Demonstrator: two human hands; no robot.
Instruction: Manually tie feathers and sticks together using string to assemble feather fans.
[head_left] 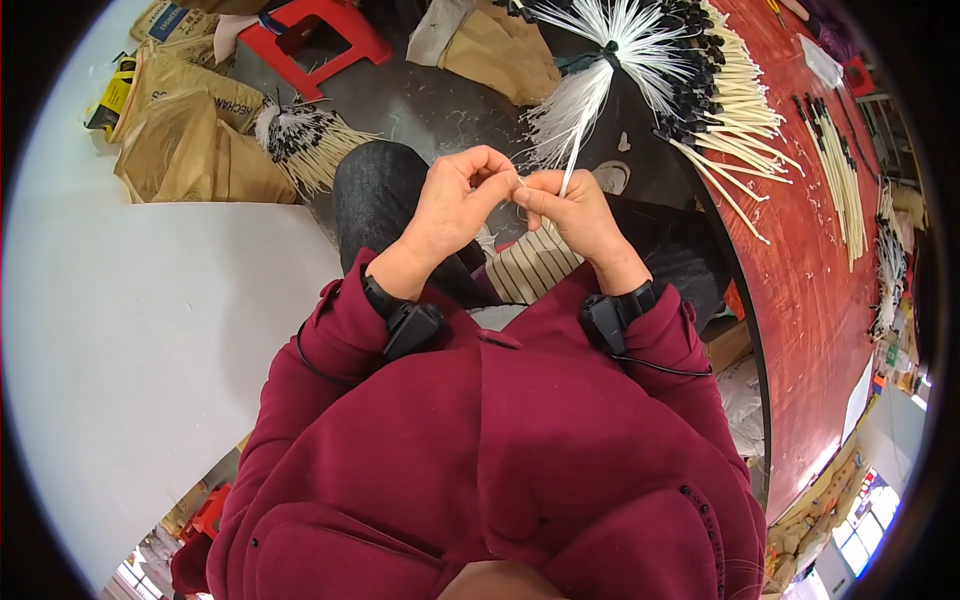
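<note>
Close together over my lap, my left hand (pixel 455 200) and my right hand (pixel 578 212) meet at their fingertips. Both pinch what looks like a fine pale thread, too thin to make out well. A narrow gathered strand of white threads (pixel 578 150) runs down from a tied bundle of white threads (pixel 622 38) to my right hand, passing by its index finger. The bundle is bound at its middle with a dark tie and fans out on both sides. Beneath my hands lies a striped cream cloth (pixel 530 268).
At right, a red table (pixel 800 330) bears many cream sticks (pixel 740 120) with black ends. A white board or tabletop (pixel 150 330) spans the left. Brown sacks (pixel 190 150), another stick bundle (pixel 310 145) and a red stool (pixel 320 45) stand beyond my knees.
</note>
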